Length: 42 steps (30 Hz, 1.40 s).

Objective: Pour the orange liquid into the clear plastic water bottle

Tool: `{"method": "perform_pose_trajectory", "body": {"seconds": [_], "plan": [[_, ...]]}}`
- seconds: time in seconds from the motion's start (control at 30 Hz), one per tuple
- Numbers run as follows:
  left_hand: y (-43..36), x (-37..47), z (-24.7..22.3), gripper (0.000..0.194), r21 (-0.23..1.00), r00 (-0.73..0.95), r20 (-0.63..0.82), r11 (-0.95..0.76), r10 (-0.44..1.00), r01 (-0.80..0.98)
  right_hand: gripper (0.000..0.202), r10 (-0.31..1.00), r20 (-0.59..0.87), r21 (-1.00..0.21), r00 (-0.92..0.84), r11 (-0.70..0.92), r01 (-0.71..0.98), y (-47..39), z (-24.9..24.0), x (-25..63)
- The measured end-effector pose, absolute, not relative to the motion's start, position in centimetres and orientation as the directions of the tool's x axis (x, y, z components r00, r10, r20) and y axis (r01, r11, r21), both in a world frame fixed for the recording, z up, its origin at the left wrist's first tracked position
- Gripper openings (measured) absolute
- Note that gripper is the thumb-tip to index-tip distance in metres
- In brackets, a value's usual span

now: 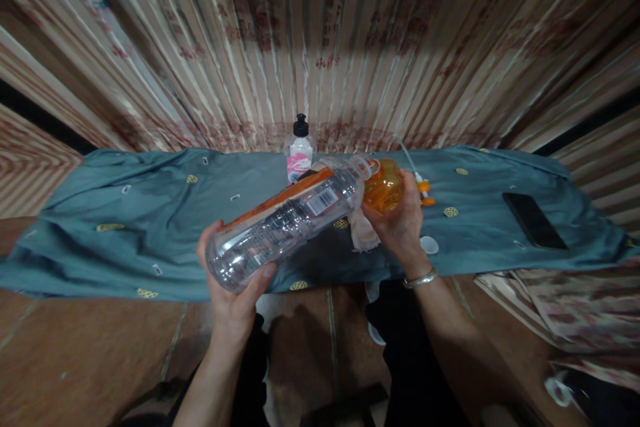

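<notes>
My left hand (235,287) is wrapped round the base of a large clear plastic bottle (285,223) with an orange label. The bottle is tilted, its open mouth toward the right. My right hand (403,223) grips a small orange bottle (384,187). The two bottles' mouths meet or nearly meet; whether they touch I cannot tell. Just right of my right hand lies an orange and white pump top (425,192) with a thin tube. A crumpled pale cloth (364,232) is on the table below the small bottle.
A clear bottle with a black cap and pink label (300,153) stands at the back. A white round cap (429,245) and a black phone (535,220) lie to the right. A teal cloth (150,233) covers the narrow table; a patterned curtain (320,47) hangs behind.
</notes>
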<state>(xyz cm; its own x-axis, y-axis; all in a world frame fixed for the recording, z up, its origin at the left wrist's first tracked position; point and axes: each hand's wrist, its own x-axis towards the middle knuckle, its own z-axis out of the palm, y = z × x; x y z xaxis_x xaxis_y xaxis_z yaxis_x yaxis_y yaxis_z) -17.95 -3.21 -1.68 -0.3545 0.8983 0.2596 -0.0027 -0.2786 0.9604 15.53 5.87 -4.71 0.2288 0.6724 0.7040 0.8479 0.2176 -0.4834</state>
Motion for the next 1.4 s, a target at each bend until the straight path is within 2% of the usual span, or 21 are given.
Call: {"method": "perform_pose_trajectory", "body": {"seconds": [0.33, 1.03, 1.4], "plan": [[-3.24, -17.77, -1.20, 0.109, 0.970, -0.347, 0.182, -0.226, 0.920, -0.091, 0.099, 0.675, 0.697, -0.493, 0.242, 0.206, 0.845, 5.95, -5.09, 15.49], [-3.26, -17.88, -1.44, 0.107, 0.968, -0.324, 0.207, -0.241, 0.923, -0.068, 0.097, 0.689, 0.682, -0.511, 0.246, 0.209, 0.834, 5.71, -4.61, 15.32], [-3.19, -17.73, -0.86, 0.108, 0.969, -0.346, 0.191, -0.232, 0.919, -0.081, 0.100, 0.650, 0.723, -0.483, 0.234, 0.234, 0.844, 5.90, -4.98, 15.48]]}}
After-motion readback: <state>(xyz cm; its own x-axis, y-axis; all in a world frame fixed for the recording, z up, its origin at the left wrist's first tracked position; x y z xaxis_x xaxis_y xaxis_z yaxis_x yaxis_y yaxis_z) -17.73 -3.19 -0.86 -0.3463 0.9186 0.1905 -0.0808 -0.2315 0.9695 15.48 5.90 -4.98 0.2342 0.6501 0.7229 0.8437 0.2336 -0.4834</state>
